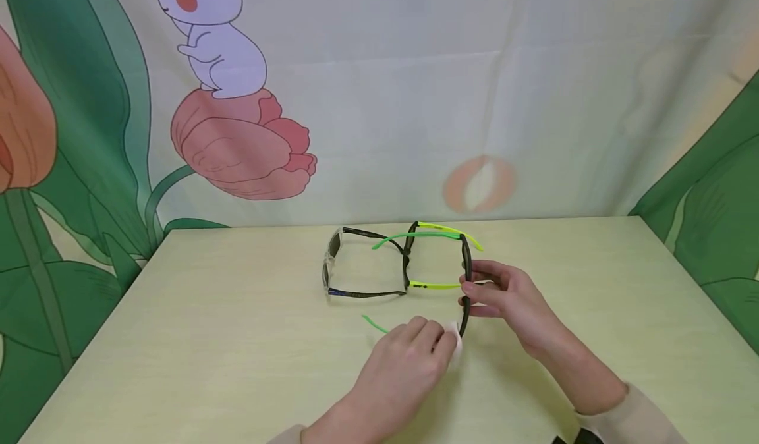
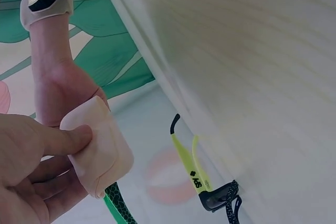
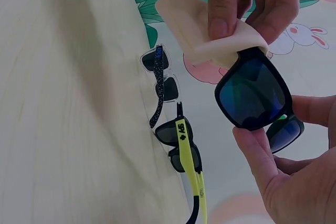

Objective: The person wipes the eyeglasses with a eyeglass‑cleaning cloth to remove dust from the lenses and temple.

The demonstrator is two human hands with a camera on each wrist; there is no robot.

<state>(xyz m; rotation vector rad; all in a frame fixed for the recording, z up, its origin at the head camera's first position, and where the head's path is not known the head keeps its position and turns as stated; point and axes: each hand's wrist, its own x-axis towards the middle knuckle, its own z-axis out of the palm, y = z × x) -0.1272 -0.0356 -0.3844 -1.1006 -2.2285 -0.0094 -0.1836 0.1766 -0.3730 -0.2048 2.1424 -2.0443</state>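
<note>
Sunglasses with a black frame (image 3: 254, 95), dark bluish lenses and green temples (image 1: 435, 234) are held up off the table. My right hand (image 1: 512, 296) pinches them near the middle of the frame, with the temples pointing left. A folded pale pink cloth (image 3: 210, 30) is wrapped over one end of the frame, by the hinge of the nearer temple. My left hand (image 1: 409, 368) grips this cloth (image 2: 100, 150) between thumb and fingers. In the head view the left hand covers most of the cloth and part of the near green temple.
On the table (image 1: 207, 345), black sunglasses with yellow temples (image 3: 185, 145) stand behind the held pair. Farther left are clear-framed sunglasses (image 1: 327, 263) with dark temples. A printed curtain (image 1: 379, 101) hangs along the table's back edge.
</note>
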